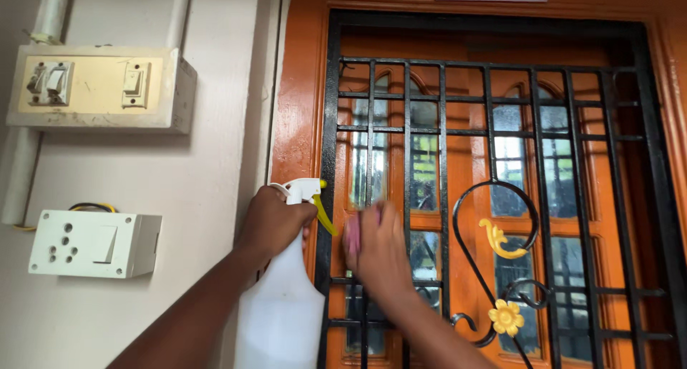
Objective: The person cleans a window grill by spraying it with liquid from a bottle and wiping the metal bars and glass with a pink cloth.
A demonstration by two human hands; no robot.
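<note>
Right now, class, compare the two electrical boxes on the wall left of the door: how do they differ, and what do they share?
The upper switch box is wider, with a yellowed cream faceplate carrying switches; the lower socket box is smaller and cleaner white, with round pin holes beside one switch. The upper box sits against a pale pipe; the lower box has a yellow and black wire at its top. Both are surface-mounted, rectangular boxes on the pale wall.

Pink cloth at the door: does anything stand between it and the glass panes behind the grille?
Yes. The right hand presses the pink cloth against the black metal grille, whose bars stand in front of the glass panes. The left hand holds the white spray bottle beside it.
</note>
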